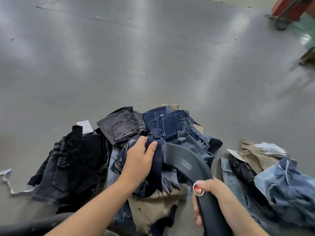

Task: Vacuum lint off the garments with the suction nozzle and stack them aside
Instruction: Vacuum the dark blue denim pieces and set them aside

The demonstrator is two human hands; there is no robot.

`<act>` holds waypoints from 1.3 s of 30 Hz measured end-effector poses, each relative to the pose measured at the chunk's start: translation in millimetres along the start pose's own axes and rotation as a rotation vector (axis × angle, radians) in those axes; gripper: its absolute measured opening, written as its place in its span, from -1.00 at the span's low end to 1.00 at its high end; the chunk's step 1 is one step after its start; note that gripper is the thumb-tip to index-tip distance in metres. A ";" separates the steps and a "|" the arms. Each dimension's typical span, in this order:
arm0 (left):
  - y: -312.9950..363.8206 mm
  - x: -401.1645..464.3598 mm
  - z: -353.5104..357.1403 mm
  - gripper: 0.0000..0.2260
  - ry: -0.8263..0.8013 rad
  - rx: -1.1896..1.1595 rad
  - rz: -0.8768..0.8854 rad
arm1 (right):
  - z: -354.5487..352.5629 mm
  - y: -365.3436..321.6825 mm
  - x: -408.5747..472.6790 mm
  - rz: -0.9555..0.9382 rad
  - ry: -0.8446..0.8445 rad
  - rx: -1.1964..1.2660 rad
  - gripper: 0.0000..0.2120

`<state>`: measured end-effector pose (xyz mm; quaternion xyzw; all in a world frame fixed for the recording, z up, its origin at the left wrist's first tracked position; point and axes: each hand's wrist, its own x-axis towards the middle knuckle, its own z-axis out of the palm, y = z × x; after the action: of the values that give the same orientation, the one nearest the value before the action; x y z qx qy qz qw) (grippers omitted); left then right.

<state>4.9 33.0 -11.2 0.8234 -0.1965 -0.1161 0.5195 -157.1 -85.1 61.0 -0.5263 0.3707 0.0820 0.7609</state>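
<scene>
Here, the surroundings: a grey, glossy concrete floor (153, 57) carries a loose pile of garments (129, 150), mostly denim in dark blue, faded blue, grey and black, with a beige piece nearest the person. Left of the left hand's grip lie black jeans (68, 164) and a grey folded piece with a stitched pocket (121, 126). Beyond the grip sits dark blue denim with white contrast stitching (170, 123). To the right of the right hand's grip, apart from the pile, lies a second heap of light blue denim and khaki cloth (265, 176). A white paper tag (84, 125) lies at the pile's far left edge.

The left hand (139, 160) reaches forward, forearm extended, fingers and thumb curled round a navy fabric piece (156, 160) on top of the pile. The right hand (213, 193) is wrapped round the handle of the suction nozzle (182, 160), thumb resting beside a red button (198, 189).

The nozzle is matt dark plastic, curved, its flared mouth meeting the navy fabric just beside the left thumb. Frayed raw edges show on several denim pieces.
</scene>
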 end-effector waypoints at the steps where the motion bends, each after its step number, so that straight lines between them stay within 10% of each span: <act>1: 1.0 -0.9 1.5 -0.80 -0.002 0.003 0.006 | -2.6 -2.6 -2.6 0.011 -0.026 -0.005 -0.64; 8: -4.1 13.0 -6.9 -0.81 0.061 -0.046 -0.087 | 7.4 11.2 -11.8 0.033 -0.036 -0.161 -0.94; 24: -2.8 5.3 -1.5 -0.80 -0.055 -0.035 0.002 | -0.8 -3.3 -4.9 0.095 -0.077 0.003 -0.72; 30: -6.3 6.9 -5.6 -0.84 -0.111 -0.124 -0.074 | -2.6 7.3 4.9 0.150 -0.038 -0.303 -0.67; 39: -0.4 1.6 -4.0 -0.83 -0.163 -0.126 -0.044 | -6.2 0.3 9.4 0.170 -0.039 0.082 -0.71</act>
<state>8.0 35.6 -9.8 0.7812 -0.2122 -0.2061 0.5497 -153.5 -92.8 53.6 -0.4596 0.4022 0.1415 0.7790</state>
